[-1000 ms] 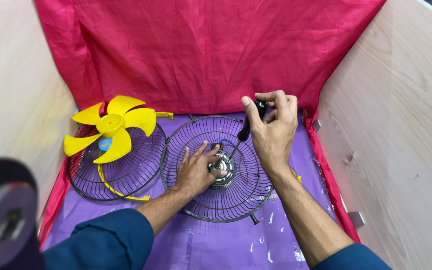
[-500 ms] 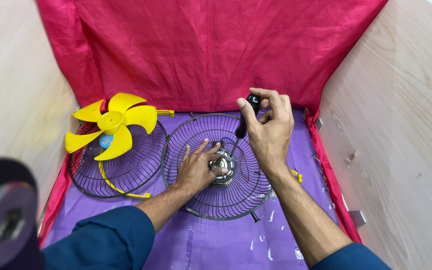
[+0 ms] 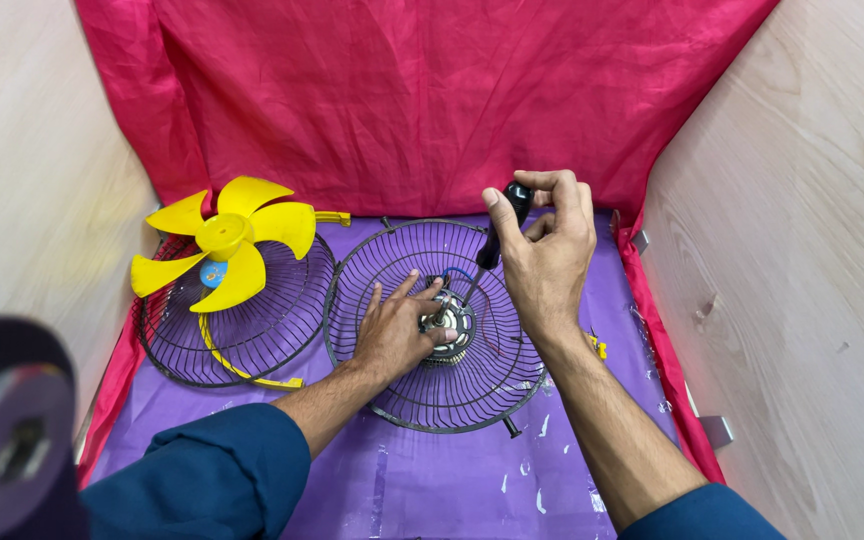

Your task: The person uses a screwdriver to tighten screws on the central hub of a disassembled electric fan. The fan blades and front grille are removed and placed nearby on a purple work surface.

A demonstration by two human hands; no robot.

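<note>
A round black wire fan guard (image 3: 402, 390) lies flat on the purple sheet (image 3: 452, 490), with a metal motor hub (image 3: 449, 322) at its centre. My left hand (image 3: 392, 330) rests on the guard, fingers touching the hub. My right hand (image 3: 544, 250) grips the black handle of a screwdriver (image 3: 502, 222), whose shaft slants down toward the hub. To the left, a yellow fan blade (image 3: 227, 245) sits on a second black wire guard (image 3: 252, 335) with a yellow rim clip.
Red cloth (image 3: 422, 100) hangs across the back and lines the sides. Plywood walls (image 3: 802, 250) close in on left and right. A dark round object (image 3: 7, 440) fills the lower left corner, near the camera. A small yellow piece (image 3: 598, 348) lies right of the guard.
My right hand has lifted slightly and turned on the screwdriver handle. My left hand stays on the hub. The guards and blade have not moved.
</note>
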